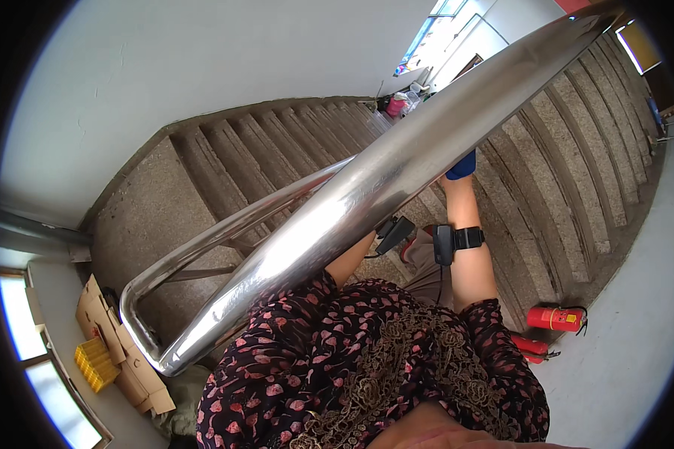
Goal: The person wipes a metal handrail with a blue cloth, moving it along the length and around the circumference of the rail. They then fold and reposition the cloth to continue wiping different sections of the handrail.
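Note:
A thick, shiny metal handrail (397, 161) crosses my view from the lower left to the upper right, close in front of me. My right forearm (478, 273) reaches forward beneath it with a black strapped device (457, 239) on it. Something blue, a cloth or glove (463, 166), covers the right hand's end beside the rail; its fingers are hidden. Only a bit of my left forearm (350, 263) shows under the rail, next to another black device (395, 233). The rail hides the left hand.
Stone stairs (539, 179) curve on the right, and another flight (262, 142) lies beyond the rail. Red fire extinguishers (556, 319) are at the right wall. Flattened cardboard (131, 367) and a yellow crate-like thing (96, 364) lie lower left. Assorted items (401, 103) are by the far window.

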A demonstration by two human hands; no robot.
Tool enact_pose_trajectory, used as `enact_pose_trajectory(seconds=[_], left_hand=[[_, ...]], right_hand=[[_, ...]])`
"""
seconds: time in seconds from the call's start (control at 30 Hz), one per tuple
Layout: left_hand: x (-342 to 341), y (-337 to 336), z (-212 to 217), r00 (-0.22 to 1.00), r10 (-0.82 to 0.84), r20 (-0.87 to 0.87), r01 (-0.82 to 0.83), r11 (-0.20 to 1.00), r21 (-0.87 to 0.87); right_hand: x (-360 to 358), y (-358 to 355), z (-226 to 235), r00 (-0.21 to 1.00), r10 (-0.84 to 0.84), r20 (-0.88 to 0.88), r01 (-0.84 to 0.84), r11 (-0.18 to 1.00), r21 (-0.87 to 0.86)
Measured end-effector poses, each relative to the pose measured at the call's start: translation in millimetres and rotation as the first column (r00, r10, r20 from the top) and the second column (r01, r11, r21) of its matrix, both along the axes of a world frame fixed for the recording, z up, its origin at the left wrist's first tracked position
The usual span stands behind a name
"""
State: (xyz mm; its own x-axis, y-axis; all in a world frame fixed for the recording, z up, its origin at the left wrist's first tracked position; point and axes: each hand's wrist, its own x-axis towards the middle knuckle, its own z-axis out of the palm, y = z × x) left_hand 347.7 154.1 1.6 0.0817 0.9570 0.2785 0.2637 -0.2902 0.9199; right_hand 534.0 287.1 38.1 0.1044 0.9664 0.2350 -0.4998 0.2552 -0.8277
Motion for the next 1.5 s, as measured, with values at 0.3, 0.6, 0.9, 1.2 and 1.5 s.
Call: enact_pose_trajectory(seconds=[0.3, 0.6, 0.9, 1.2, 1.5], left_hand=[[21.8, 70.5, 6.9, 0.982, 0.171, 0.085, -0.174, 0.984, 0.026], [37.2, 117.8, -3.6, 0.945, 0.233, 0.229, -0.22, 0.972, -0.081], [58.1, 181.0, -27.4, 0.821, 0.201, 0.534, -0.071, 0.965, -0.253], [61.7, 176.8, -3.9, 0.8, 0.353, 0.485, -0.172, 0.909, -0.378], [21.5, 127.4, 61.5, 0.949, 0.291, -0.122, -0.304, 0.947, -0.103]], right_hand=[[12.0, 8.9, -19.8, 0.988, -0.023, 0.15, 0.002, 0.991, 0.134], [2.4, -19.0, -30.4, 0.944, -0.124, 0.305, 0.208, 0.943, -0.26], [33.6, -77.6, 14.3, 0.627, 0.316, 0.712, 0.063, 0.891, -0.45], [23.3, -56.8, 67.6, 0.716, -0.406, 0.568, 0.438, 0.895, 0.088], [-3.8, -34.7, 57.7, 0.172, -0.444, 0.879, 0.382, 0.853, 0.357]])
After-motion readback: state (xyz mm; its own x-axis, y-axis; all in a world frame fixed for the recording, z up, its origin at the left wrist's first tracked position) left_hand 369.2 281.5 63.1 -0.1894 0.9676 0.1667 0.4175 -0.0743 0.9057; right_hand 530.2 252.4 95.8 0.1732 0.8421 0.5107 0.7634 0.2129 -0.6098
